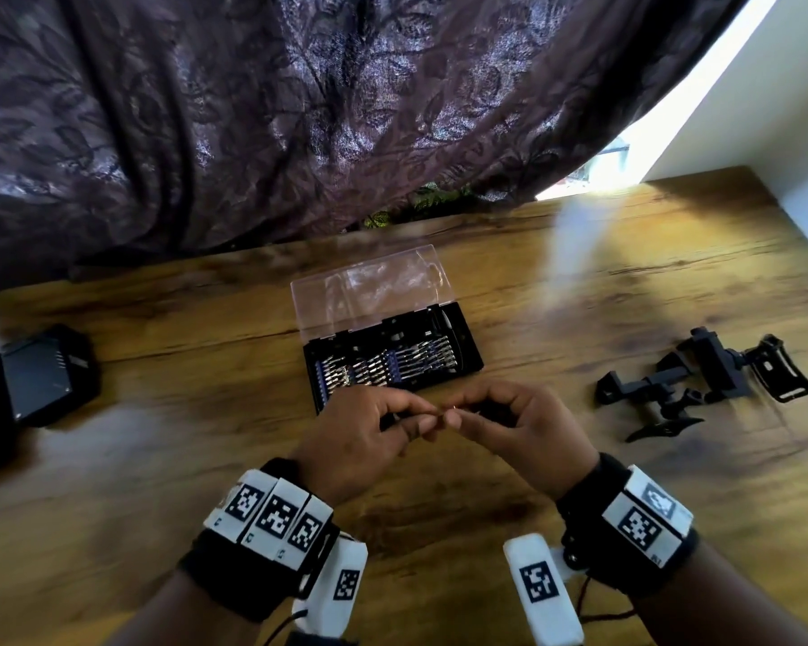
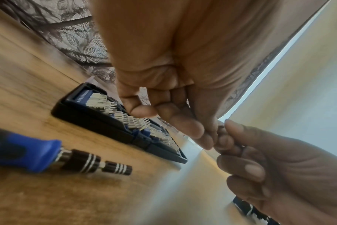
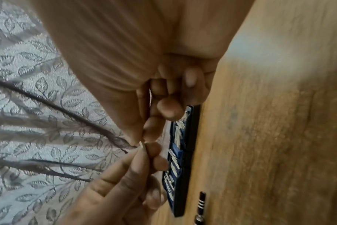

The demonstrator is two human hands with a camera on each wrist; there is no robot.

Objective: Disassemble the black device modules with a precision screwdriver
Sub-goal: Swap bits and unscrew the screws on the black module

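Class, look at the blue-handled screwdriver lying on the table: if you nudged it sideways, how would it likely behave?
The screwdriver would probably roll: its black metal collars look round and it lies flat on the smooth wooden table. It likely stays stiff. The blue grip appears rubbery, so probably not slippery.

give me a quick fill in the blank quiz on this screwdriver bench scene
1. The bit case sits on the wooden table with its clear lid ____.
2. The screwdriver lying on the table has a ____ handle.
3. The left hand and right hand meet just in front of the ____.
4. The black device modules lie at the table's ____ side.

Missing words: open; blue; bit case; left
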